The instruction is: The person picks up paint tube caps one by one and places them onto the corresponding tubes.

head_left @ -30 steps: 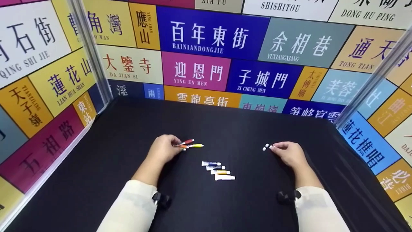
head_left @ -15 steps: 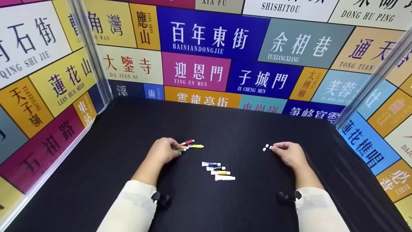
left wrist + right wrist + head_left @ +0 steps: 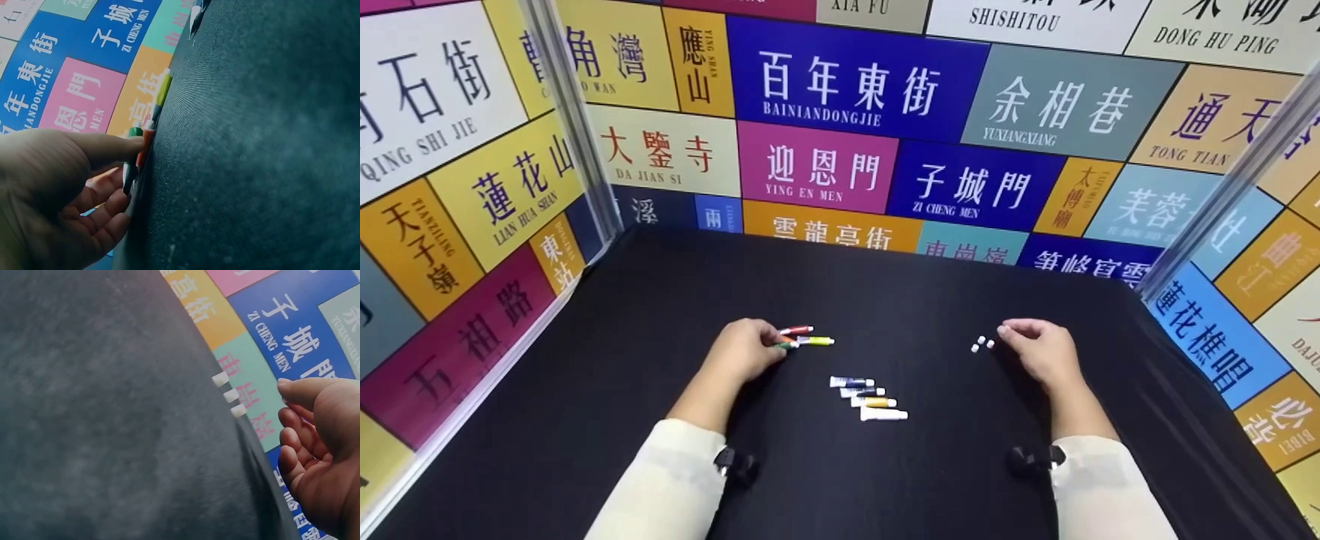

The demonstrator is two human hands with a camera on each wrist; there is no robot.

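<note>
My left hand (image 3: 746, 349) pinches a small green paint tube (image 3: 129, 169) between thumb and fingers, beside an orange tube (image 3: 145, 147). A red tube (image 3: 797, 330) and a yellow tube (image 3: 817, 341) lie just past the fingertips in the head view. On the right, several fingers of my right hand (image 3: 1040, 351) are loosely bent and nothing shows between them. It hovers beside three small white pieces (image 3: 230, 395), perhaps tube caps, without touching them. The left fingers partly hide the green and orange tubes in the head view.
Between the hands, nearer me, several more tubes lie in a staggered row: two dark blue, a yellow-orange tube (image 3: 874, 402) and a white tube (image 3: 883, 414). A black cloth (image 3: 930, 480) covers the table. Sign-covered panels (image 3: 840, 90) enclose its back and sides.
My right hand has let go of one white piece and drawn back from the group, up and to the right. The green tube has shifted slightly towards the orange one in my left hand.
</note>
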